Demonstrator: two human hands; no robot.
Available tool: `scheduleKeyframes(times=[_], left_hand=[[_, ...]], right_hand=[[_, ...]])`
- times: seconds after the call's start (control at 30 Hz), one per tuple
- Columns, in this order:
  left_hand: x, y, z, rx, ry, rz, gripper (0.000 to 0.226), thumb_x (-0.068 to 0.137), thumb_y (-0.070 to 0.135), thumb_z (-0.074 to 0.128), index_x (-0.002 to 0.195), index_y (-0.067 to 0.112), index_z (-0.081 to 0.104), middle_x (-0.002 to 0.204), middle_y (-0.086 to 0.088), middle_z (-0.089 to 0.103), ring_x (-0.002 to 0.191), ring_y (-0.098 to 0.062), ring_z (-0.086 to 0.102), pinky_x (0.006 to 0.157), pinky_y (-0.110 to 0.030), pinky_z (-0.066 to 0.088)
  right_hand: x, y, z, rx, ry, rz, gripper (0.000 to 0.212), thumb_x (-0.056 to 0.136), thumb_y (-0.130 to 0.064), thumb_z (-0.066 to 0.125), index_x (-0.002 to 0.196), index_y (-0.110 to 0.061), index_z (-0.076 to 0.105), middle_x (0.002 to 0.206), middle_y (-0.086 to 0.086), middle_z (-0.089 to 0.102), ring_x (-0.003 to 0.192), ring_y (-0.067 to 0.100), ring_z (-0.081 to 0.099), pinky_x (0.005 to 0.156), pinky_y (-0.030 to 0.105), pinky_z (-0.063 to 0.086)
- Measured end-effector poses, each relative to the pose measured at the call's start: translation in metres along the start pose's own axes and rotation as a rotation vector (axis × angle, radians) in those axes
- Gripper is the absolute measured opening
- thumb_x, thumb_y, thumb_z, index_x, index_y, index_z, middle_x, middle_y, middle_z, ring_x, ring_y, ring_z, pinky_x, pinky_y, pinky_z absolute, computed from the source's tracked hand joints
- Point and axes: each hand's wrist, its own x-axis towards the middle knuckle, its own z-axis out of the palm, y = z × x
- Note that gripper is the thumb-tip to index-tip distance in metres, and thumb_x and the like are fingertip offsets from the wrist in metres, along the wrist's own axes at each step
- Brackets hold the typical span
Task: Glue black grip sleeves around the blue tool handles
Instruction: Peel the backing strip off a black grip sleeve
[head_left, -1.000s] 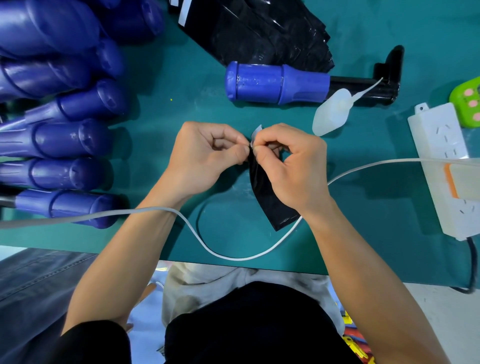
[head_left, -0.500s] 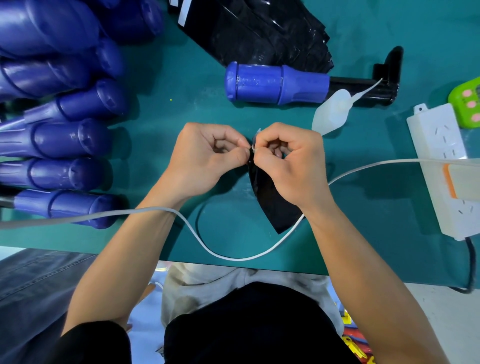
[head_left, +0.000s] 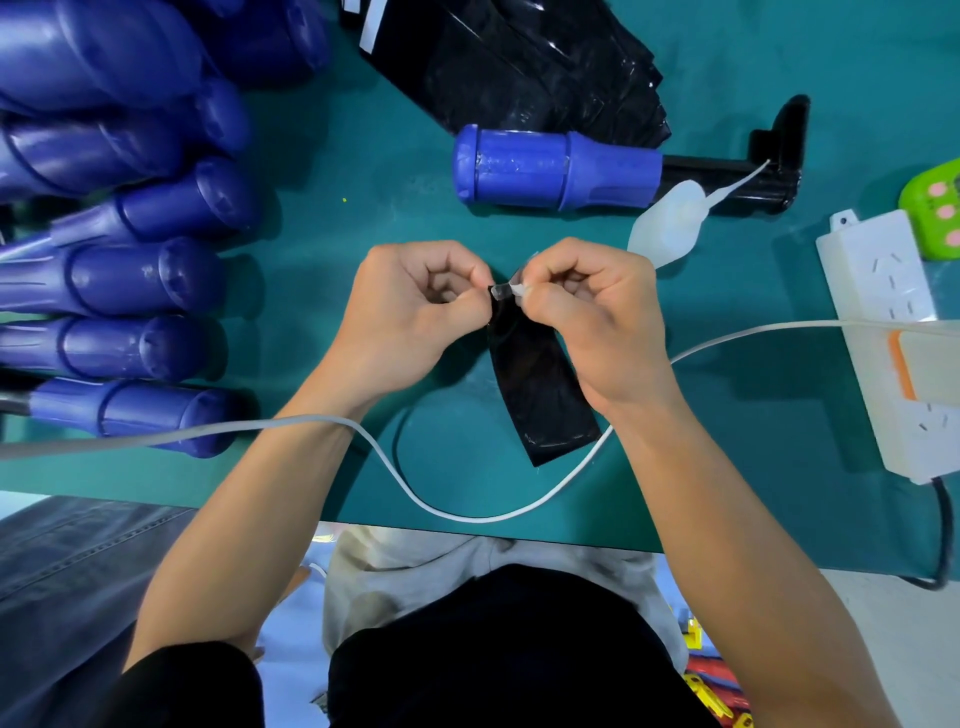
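Note:
A black grip sleeve (head_left: 545, 400) hangs over the green table (head_left: 363, 208), held at its top corner between both hands. My left hand (head_left: 415, 322) pinches the black corner. My right hand (head_left: 597, 317) pinches a small clear backing tab (head_left: 506, 290) lifting off that corner. One blue tool handle (head_left: 556, 169) with a black shaft lies just beyond my hands. A translucent glue bottle (head_left: 667, 226) with a long nozzle lies against that shaft.
Several blue tool handles (head_left: 130, 270) are stacked at the left. A pile of black sleeves (head_left: 519, 62) lies at the back. A white power strip (head_left: 893, 332) and a green timer (head_left: 935, 208) sit at the right. A white cable (head_left: 467, 512) loops along the table's front edge.
My hands have drawn slightly apart, and the clear backing tab now shows peeled away from the sleeve's top corner. The sleeve hangs a little straighter.

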Motion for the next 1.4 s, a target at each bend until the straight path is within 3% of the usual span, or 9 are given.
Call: scheduleKeyframes(times=[0.2,0.43,0.6,0.8,0.93,1.1,1.2,1.3,1.4], left_hand=[[0.003,0.0,-0.005,-0.011,0.02,0.013,0.021,0.082,0.009,0.065,0.074,0.026,0.075,0.065,-0.017,0.064,0.065,-0.023,0.052,0.07,-0.036,0.044],[0.0,-0.002,-0.004,0.064,0.062,0.034,0.002,0.078,0.038,0.076,0.077,0.038,0.078,0.068,0.001,0.074,0.064,-0.009,0.059,0.066,-0.023,0.049],[0.004,-0.005,-0.004,0.137,0.097,-0.007,0.015,0.081,0.025,0.071,0.076,0.038,0.078,0.062,0.008,0.071,0.06,-0.009,0.053,0.063,-0.025,0.046],[0.004,-0.004,-0.014,0.16,0.044,-0.013,0.021,0.087,0.017,0.068,0.082,0.033,0.08,0.071,-0.004,0.076,0.069,-0.018,0.064,0.073,-0.04,0.055],[0.009,-0.006,-0.027,0.162,0.09,-0.005,0.024,0.088,0.011,0.066,0.083,0.032,0.077,0.066,0.008,0.075,0.06,-0.004,0.065,0.07,-0.023,0.053],[0.014,-0.008,-0.042,0.167,0.129,-0.03,0.035,0.089,0.005,0.067,0.075,0.035,0.079,0.065,0.007,0.075,0.056,-0.006,0.067,0.068,-0.02,0.053],[0.015,-0.009,-0.043,0.176,0.117,-0.047,0.036,0.089,0.006,0.068,0.074,0.036,0.08,0.066,0.006,0.075,0.057,-0.007,0.067,0.068,-0.021,0.054],[0.017,-0.01,-0.043,0.189,0.132,-0.071,0.033,0.092,0.002,0.069,0.078,0.031,0.079,0.066,0.007,0.075,0.056,-0.007,0.067,0.067,-0.021,0.053],[0.018,-0.007,-0.043,0.172,0.139,-0.078,0.033,0.094,-0.001,0.069,0.081,0.028,0.078,0.064,0.008,0.074,0.055,-0.006,0.066,0.066,-0.019,0.052]], right_hand=[[0.0,0.001,0.004,0.003,0.072,-0.006,0.026,0.078,0.009,0.065,0.071,-0.015,0.069,0.076,-0.004,0.073,0.075,0.018,0.062,0.073,0.032,0.048],[0.0,0.003,0.008,-0.058,0.102,-0.006,0.021,0.08,0.01,0.066,0.073,-0.009,0.07,0.074,-0.006,0.073,0.067,0.007,0.062,0.068,0.023,0.05],[0.0,0.001,0.008,-0.058,0.123,0.008,0.021,0.079,0.011,0.064,0.074,-0.009,0.07,0.07,-0.009,0.069,0.064,0.007,0.059,0.065,0.021,0.048],[0.0,-0.004,0.01,-0.043,0.198,0.022,0.027,0.078,0.008,0.064,0.071,-0.018,0.068,0.064,-0.01,0.063,0.061,0.009,0.055,0.063,0.023,0.045],[-0.001,-0.005,0.011,0.012,0.277,0.053,0.027,0.079,0.005,0.063,0.068,-0.02,0.064,0.059,-0.004,0.053,0.057,0.012,0.047,0.057,0.023,0.039],[-0.015,-0.004,0.007,-0.005,0.346,0.001,0.021,0.079,0.003,0.06,0.067,-0.014,0.058,0.059,0.01,0.046,0.057,0.03,0.038,0.054,0.033,0.03],[-0.031,-0.009,-0.002,-0.124,0.353,-0.143,0.015,0.082,-0.001,0.061,0.073,-0.013,0.06,0.062,0.009,0.051,0.057,0.037,0.042,0.053,0.031,0.033],[-0.046,-0.012,-0.015,-0.312,0.399,-0.234,0.017,0.084,-0.003,0.063,0.08,-0.02,0.062,0.065,-0.008,0.055,0.057,0.015,0.048,0.057,0.019,0.037],[-0.053,-0.008,-0.019,-0.817,0.43,-0.287,0.013,0.082,-0.002,0.066,0.076,-0.013,0.062,0.067,-0.004,0.056,0.059,0.015,0.047,0.055,0.024,0.037]])
